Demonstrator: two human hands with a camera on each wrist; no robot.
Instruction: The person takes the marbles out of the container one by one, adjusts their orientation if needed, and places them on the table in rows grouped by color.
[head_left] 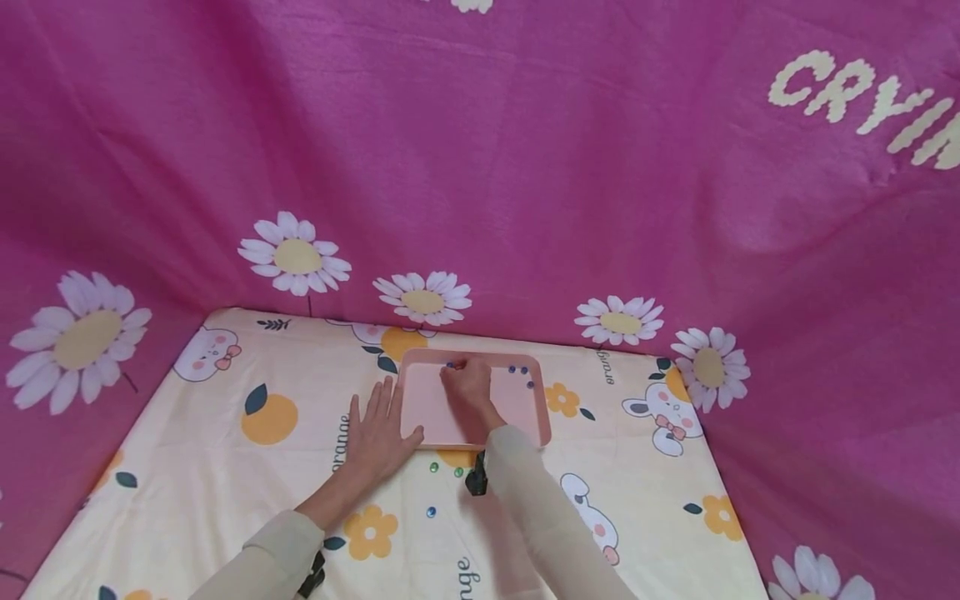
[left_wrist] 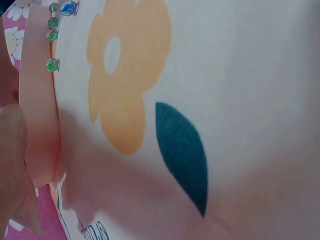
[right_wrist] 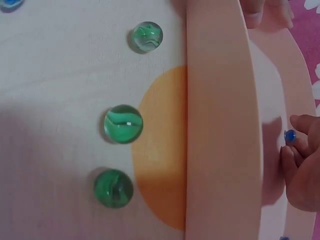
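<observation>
My right hand (head_left: 468, 385) reaches into a shallow pink tray (head_left: 472, 443). Between its thumb and fingertips it pinches a blue marble (right_wrist: 290, 135), close to the tray's far wall. Three more blue marbles (head_left: 524, 371) lie in the tray's far right corner. My left hand (head_left: 377, 437) rests with straight, spread fingers on the cloth at the tray's left side, its thumb by the near left corner. In the left wrist view only part of the left hand (left_wrist: 12, 170) shows, against the tray wall (left_wrist: 39, 100).
Several green marbles (right_wrist: 123, 124) lie on the printed cloth (head_left: 285, 492) just in front of the tray. A blue marble (head_left: 431, 512) sits nearer to me. Behind the tray rises a magenta curtain (head_left: 480, 192) with daisies, which also closes both sides.
</observation>
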